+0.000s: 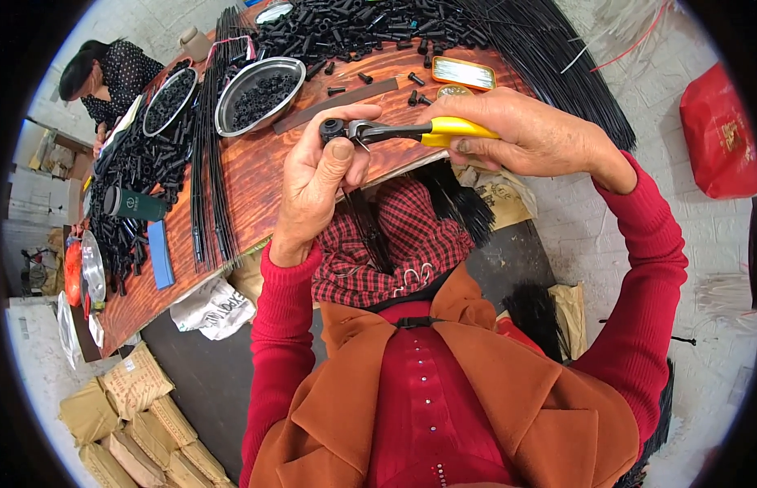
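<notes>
Two hands [411,154], yellow-handled steel pliers [411,130], ribbed black cap [333,129].

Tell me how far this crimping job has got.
Done, it seems: two metal bowls on the wooden table hold small black caps. In hand: the left hand holds a black cap in the nose of the yellow-handled pliers, gripped by the right hand. Left: a heap of loose black caps and long bundles of black rods.
</notes>
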